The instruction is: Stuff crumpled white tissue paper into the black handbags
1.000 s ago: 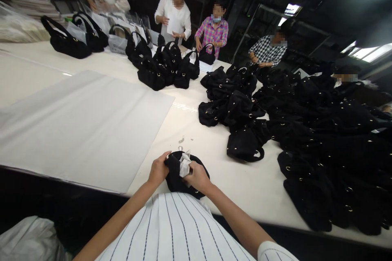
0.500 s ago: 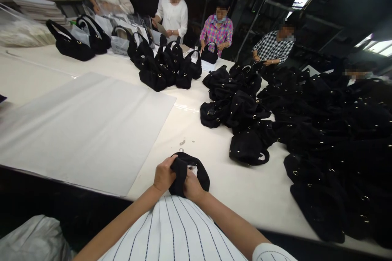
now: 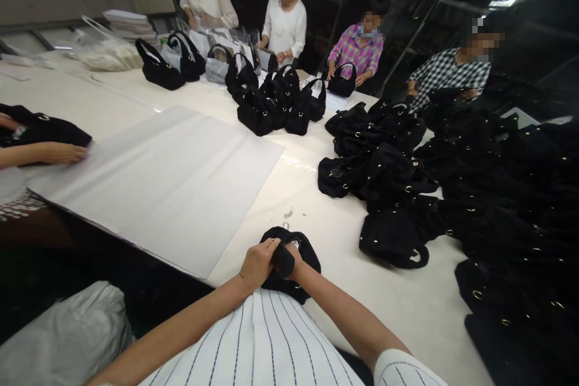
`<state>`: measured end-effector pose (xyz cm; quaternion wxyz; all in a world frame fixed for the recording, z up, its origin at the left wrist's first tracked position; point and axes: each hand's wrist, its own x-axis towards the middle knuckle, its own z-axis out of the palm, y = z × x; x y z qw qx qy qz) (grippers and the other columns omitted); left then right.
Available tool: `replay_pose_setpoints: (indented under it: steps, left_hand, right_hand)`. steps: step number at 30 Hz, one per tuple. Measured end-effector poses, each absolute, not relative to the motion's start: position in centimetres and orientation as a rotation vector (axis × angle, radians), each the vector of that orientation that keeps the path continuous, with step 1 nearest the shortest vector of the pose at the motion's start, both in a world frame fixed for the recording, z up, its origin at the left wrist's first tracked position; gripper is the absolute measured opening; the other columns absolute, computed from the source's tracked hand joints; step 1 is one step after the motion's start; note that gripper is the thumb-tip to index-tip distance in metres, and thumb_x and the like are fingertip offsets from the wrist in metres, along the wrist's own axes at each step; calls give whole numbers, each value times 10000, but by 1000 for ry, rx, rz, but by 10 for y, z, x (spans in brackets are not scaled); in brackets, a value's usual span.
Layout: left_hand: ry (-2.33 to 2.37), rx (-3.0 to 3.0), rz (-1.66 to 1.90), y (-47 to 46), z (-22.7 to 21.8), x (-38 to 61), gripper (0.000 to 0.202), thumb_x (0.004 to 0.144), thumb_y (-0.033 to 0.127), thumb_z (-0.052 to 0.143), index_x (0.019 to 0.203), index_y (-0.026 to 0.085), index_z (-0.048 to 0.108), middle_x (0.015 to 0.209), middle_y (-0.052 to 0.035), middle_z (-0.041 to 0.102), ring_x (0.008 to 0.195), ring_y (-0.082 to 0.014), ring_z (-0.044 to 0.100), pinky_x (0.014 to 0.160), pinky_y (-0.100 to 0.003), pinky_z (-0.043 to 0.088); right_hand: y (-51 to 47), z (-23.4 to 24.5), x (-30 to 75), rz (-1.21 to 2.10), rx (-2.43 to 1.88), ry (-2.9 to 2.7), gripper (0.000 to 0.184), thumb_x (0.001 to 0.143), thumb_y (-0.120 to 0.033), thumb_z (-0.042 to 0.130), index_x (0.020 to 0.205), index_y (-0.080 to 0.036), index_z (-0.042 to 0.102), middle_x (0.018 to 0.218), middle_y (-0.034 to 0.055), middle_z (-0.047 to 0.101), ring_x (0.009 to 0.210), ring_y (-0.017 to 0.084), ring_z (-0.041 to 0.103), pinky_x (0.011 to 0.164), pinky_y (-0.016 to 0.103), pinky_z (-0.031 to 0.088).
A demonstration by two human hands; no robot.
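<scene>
At the table's near edge, a small black handbag rests against my striped shirt, its mouth facing up. My left hand is closed on the bag's black strap or rim, thumb and fingers pinching the cloth. Reaching into the opening, my right hand has its fingers hidden by the bag and strap. A bit of white lining or filling shows beside the right wrist. To the right lies another black handbag with a looped handle, at the edge of a large pile of black bags.
A large pale sheet covers the table at left. A co-worker's hand presses a black bag beside it. Several finished-looking bags stand farther back, where several people work. A grey sack sits below the table.
My view has swung left, bringing a co-worker's hands and black bag into sight. My right hand sits deeper in the bag's opening, and the strap has folded over toward it.
</scene>
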<state>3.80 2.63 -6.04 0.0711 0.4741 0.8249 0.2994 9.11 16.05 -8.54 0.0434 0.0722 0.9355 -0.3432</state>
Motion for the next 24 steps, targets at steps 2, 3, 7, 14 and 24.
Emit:
replay_pose_setpoints:
  steps: [2,3,7,14,24]
  left_hand:
    - [2500,1321,988,23,-59,32,473,826,68,417,1262,196,547,1072,-76,657,916,-206,655,813,-312,517]
    - [2533,1235,1032,21,-59,29,450,837,84,422,1256,203,538,1079,-72,651,925,-201,650,809,-303,507]
    - [2688,829,1003,9,-62,23,197,891,208,454,1071,196,533,921,-42,646,816,-195,637,671,-273,447]
    - [2669,807,994,11,-56,30,215,881,246,483,1086,202,530,973,-60,657,845,-205,639,669,-276,448]
    - [2490,1021,1220,32,-57,23,319,813,144,498,1085,175,663,998,-64,733,879,-205,685,853,-313,525]
  right_hand:
    - [163,-77,95,-1032,160,2848,46,657,-176,666,696,-193,648,704,72,674,774,268,618,762,366,494]
    - [166,-71,100,-1047,118,2835,63,663,-156,653,715,-190,655,738,64,685,775,251,623,745,339,496]
    - [182,-45,131,-1252,105,2887,238,823,-137,495,913,-222,697,974,24,700,936,194,630,847,303,486]
    - [178,-40,156,-812,760,2921,124,752,-289,706,813,-184,680,878,68,604,779,210,574,727,327,460]
    - [146,-78,143,-1287,188,3040,222,773,-42,574,874,-191,704,1071,71,627,1015,210,578,888,306,485]
